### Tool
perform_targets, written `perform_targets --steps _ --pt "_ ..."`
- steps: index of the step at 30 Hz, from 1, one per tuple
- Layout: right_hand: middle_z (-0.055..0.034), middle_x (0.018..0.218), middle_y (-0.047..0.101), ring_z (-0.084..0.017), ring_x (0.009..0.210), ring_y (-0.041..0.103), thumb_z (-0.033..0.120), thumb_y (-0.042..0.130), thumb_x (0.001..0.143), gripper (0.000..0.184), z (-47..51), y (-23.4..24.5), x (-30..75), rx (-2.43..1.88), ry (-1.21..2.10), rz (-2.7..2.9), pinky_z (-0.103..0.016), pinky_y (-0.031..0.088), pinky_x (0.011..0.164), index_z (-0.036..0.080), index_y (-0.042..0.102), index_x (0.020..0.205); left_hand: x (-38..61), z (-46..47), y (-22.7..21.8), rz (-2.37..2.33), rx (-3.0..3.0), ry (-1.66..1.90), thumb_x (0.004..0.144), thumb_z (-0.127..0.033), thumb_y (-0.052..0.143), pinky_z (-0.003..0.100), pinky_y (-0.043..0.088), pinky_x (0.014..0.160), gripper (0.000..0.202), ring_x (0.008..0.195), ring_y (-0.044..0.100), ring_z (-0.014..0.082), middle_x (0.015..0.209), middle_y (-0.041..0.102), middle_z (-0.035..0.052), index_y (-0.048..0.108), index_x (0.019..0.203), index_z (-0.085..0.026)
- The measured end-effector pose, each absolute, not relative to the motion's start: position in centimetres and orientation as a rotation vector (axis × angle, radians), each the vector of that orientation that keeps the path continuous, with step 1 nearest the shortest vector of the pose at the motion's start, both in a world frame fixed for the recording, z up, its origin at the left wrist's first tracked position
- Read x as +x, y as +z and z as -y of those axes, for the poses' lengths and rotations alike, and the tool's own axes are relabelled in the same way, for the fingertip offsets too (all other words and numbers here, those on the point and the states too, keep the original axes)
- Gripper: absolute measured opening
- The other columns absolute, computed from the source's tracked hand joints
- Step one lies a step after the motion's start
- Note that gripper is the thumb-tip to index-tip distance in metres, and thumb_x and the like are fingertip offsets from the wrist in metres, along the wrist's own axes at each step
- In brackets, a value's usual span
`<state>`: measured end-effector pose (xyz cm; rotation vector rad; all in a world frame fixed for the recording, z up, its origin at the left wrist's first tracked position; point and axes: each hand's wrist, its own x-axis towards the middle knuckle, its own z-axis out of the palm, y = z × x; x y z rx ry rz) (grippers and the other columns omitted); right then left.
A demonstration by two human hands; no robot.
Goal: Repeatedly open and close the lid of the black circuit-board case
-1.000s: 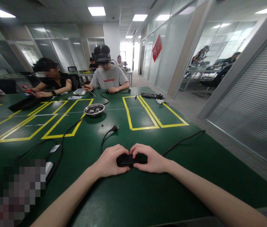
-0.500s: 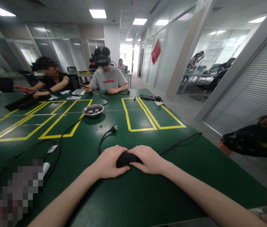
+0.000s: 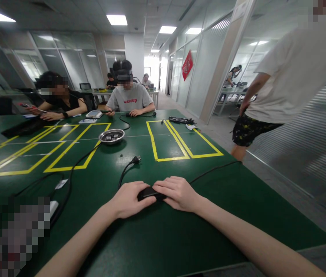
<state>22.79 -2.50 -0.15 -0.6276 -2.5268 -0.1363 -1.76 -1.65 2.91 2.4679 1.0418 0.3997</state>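
On the green table (image 3: 186, 238), a black power adapter (image 3: 146, 193) lies between my two hands. My left hand (image 3: 128, 200) is wrapped round its left end, thumb along the near side. Its right end is gripped by my right hand (image 3: 177, 194), which hides part of it. From behind my left hand a thick black cord curves up to a plug (image 3: 136, 160) with bare metal prongs. A thinner black cable (image 3: 214, 168) runs from behind my right hand to the table's right edge.
A metal bowl (image 3: 111, 137) holds small metal parts. Yellow tape (image 3: 174, 158) marks rectangles on the table. A black tripod-like object (image 3: 181, 120) lies farther back. At left are cords and a pixelated object (image 3: 21, 234). Co-workers sit opposite; a person (image 3: 284, 77) stands at right.
My hands stay on the adapter, whose top now shows as more tilted and shiny. The person at right has moved farther along past the table. The view has shifted slightly.
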Motion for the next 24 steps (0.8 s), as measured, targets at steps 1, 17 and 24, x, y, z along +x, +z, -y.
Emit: perform_targets --steps 1,17,24 --pt "-0.0164 0.122 0.073 -0.025 0.100 0.069 0.021 0.049 0.101 0.032 2.5 -0.2 22.9 -0.596 -0.197 2.523 -0.037 0.051 0.079 0.014 0.061 0.130 -1.8 1.6 3.0 -1.064 2.357 0.373 0.100 -0.055 0.045 0.031 0.047 0.073 0.046 0.080 0.067 0.0225 0.085 0.071 0.0050 0.069 0.090 -0.018" --pt "-0.0096 0.100 0.076 -0.024 0.090 0.067 0.031 0.068 0.095 0.029 2.5 0.5 22.5 -0.844 0.330 2.337 -0.036 0.054 0.081 0.018 0.070 0.121 -1.8 1.5 2.0 -1.071 2.714 0.494 0.096 -0.045 0.065 0.034 0.047 0.079 0.027 0.082 0.065 0.0229 0.092 0.072 0.0055 0.067 0.102 -0.019" --pt "-0.0084 0.105 0.075 -0.021 0.094 0.069 0.031 0.066 0.098 0.029 2.6 0.6 22.6 -0.821 0.389 2.341 -0.033 0.054 0.083 0.021 0.068 0.125 -1.6 1.7 2.2 -1.035 2.671 0.514 0.097 -0.045 0.062 0.031 0.046 0.074 0.026 0.081 0.065 0.0214 0.092 0.071 0.0046 0.067 0.101 -0.019"
